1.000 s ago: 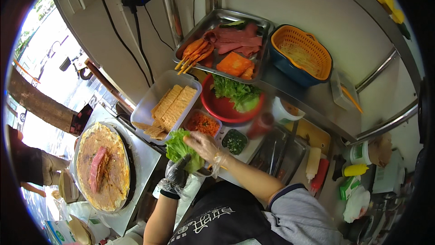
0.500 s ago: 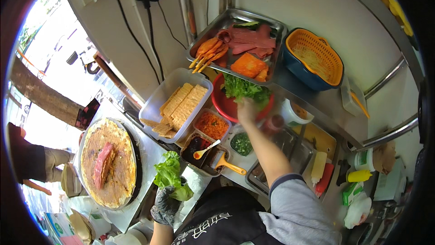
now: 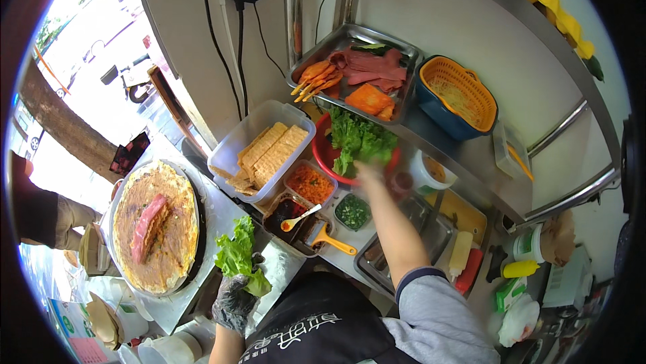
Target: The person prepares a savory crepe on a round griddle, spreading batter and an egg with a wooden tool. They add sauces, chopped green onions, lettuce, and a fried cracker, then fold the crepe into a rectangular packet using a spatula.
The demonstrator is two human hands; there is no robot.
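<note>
My left hand [image 3: 235,302], in a clear plastic glove, is closed around the base of a green lettuce leaf [image 3: 235,249], just right of the round griddle. On the griddle lies a browned crepe [image 3: 145,236], topped with a pink strip of meat [image 3: 149,228] with something brown beside it. My right hand [image 3: 370,177] is smeared by motion at the near rim of a red bowl [image 3: 327,157]. More lettuce [image 3: 363,140] fills that bowl and hangs toward the hand. Whether the right fingers grip a leaf cannot be made out.
Around the bowl stand a bin of crisp crackers [image 3: 272,155], a tub of orange chopped filling [image 3: 311,183], chopped green onion [image 3: 352,212] and dark sauce with a brush [image 3: 330,237]. Behind are a metal meat tray [image 3: 367,81] and an orange basket [image 3: 461,91]. A person [image 3: 50,209] stands beyond the griddle.
My left hand has moved slightly left and down with its lettuce leaf. My right hand has shifted a little nearer me, and the lettuce in the bowl shows more widely. The view has shifted slightly.
</note>
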